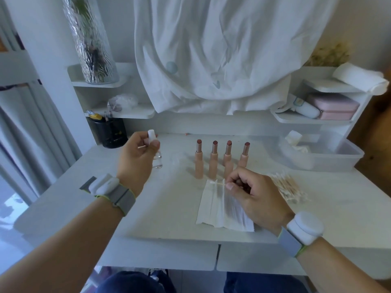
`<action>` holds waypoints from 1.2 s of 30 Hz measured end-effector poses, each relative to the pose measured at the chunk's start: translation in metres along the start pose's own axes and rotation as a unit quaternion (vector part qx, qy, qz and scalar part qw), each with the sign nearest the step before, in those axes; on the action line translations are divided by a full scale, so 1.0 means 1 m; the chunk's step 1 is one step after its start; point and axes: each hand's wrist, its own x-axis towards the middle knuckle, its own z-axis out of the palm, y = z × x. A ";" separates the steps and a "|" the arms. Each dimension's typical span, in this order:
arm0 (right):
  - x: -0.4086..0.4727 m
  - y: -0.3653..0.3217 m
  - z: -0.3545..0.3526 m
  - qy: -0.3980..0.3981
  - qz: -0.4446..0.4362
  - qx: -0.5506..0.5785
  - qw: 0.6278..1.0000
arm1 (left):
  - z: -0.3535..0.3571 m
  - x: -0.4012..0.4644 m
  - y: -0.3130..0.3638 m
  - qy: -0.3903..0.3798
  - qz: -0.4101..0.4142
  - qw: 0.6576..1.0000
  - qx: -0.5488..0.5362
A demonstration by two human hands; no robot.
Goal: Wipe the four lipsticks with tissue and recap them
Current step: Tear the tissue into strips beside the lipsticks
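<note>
Several uncapped lipsticks [213, 159] with peach tubes stand upright in a row at the middle of the white table. A white tissue [220, 205] lies flat in front of them. My right hand [251, 195] rests on the tissue's right part and pinches a cotton swab [215, 183] whose tip points left over the tissue. My left hand [137, 157] is raised left of the row and holds a small clear bottle [157, 159] with a white cap; a thin stick also shows between its fingers. No lipstick caps are visible.
A pile of cotton swabs [285, 187] lies right of my right hand. A clear plastic bin [330, 153] stands at the back right, a black pen cup [110, 132] at the back left. Shelves, a glass vase [91, 39] and a hanging white cloth [211, 53] stand behind.
</note>
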 end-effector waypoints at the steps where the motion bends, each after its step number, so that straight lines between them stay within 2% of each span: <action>1: 0.000 0.000 0.000 0.000 0.000 0.000 1.000 | 0.001 0.001 -0.002 0.000 -0.009 1.000 0.005; 14: 0.000 0.001 0.000 -0.006 -0.004 -0.001 1.000 | 0.010 0.005 -0.007 -0.025 -0.019 0.995 0.099; 27: -0.001 -0.003 0.000 -0.009 0.006 -0.002 1.000 | 0.007 0.003 -0.007 -0.040 -0.051 0.994 0.092; 30: -0.001 -0.002 0.000 -0.009 0.008 -0.002 1.000 | 0.002 0.000 -0.001 0.001 -0.005 0.994 0.105; 33: -0.001 -0.002 0.000 -0.005 0.013 -0.002 1.000 | 0.004 -0.017 0.014 0.084 0.118 0.973 0.177; 34: -0.001 -0.002 0.000 -0.004 0.016 0.000 1.000 | 0.007 -0.025 0.019 0.078 0.151 0.968 0.184; 36: -0.001 -0.003 0.000 -0.002 0.020 0.000 1.000 | 0.018 -0.038 0.024 -0.004 0.175 0.965 0.196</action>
